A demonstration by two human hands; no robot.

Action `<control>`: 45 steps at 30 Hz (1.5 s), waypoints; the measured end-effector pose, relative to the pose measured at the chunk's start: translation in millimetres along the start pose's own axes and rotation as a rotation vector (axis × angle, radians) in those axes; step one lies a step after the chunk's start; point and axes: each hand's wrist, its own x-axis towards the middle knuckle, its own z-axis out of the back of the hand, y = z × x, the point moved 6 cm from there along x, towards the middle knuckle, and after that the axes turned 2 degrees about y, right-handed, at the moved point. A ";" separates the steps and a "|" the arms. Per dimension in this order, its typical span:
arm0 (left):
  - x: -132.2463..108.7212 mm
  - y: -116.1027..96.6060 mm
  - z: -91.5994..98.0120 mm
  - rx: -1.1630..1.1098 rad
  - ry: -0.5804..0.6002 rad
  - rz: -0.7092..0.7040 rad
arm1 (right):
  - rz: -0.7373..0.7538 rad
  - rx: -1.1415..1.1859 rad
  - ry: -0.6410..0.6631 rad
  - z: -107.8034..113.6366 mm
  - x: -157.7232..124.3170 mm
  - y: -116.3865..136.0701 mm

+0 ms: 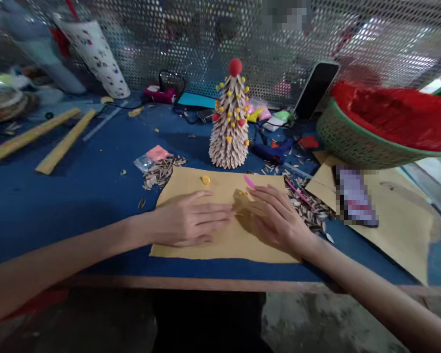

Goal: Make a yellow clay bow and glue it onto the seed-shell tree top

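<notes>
My left hand [189,220] lies flat on a tan sheet of paper [206,245], fingers stretched toward the right. My right hand [275,215] rests on the same sheet, its fingers together and pointing left, almost touching the left fingertips. Small yellow bits [239,214] lie between the two sets of fingertips. Whether either hand pinches one is unclear. A yellow blob [205,180] and a pink piece [249,182] lie on the paper beyond the hands. Behind the paper stands a cone tree of seed shells [230,122] with yellow and red dots and a red ball on top.
Piles of seed shells [161,171] and more shells [308,206] flank the paper. A blue glue gun [274,151], a green basket with red filling [385,127], a leaning phone [315,90], wooden strips [64,142] and a second tan sheet [397,220] are on the blue table.
</notes>
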 end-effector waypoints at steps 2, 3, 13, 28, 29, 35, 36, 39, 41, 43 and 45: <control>8.7 -3.0 -5.1 -0.043 0.092 -0.019 | -0.036 0.044 -0.010 0.9 0.4 -1.5; 12.5 -3.9 -7.2 -0.063 0.129 -0.026 | -0.056 0.065 -0.009 1.0 0.6 -2.3; 33.6 14.1 -17.4 -0.136 0.249 -0.010 | -0.176 0.179 0.063 -0.7 2.3 -7.0; 32.0 0.6 -15.5 -0.161 0.241 0.048 | -0.177 0.158 0.059 -2.6 2.6 -7.5; 33.8 3.7 -16.5 -0.163 0.248 0.045 | -0.176 0.158 0.057 -2.4 2.8 -7.4; 36.2 12.2 -15.3 -0.165 0.267 0.039 | -0.180 0.138 0.042 -1.4 3.3 -7.2; 34.6 9.6 -13.8 -0.173 0.261 0.026 | -0.185 0.136 0.046 -1.6 3.2 -7.3; 28.1 -0.9 -10.0 -0.199 0.247 -0.006 | -0.190 0.132 0.050 -1.9 3.2 -7.2; 24.6 -6.2 -8.5 -0.209 0.236 -0.015 | -0.188 0.130 0.049 -2.1 3.3 -7.0; 23.8 -7.3 -9.2 -0.212 0.234 -0.008 | -0.180 0.127 0.047 -2.6 3.4 -6.7; 25.9 -3.7 -11.7 -0.203 0.240 0.014 | -0.170 0.120 0.045 -3.4 3.4 -6.6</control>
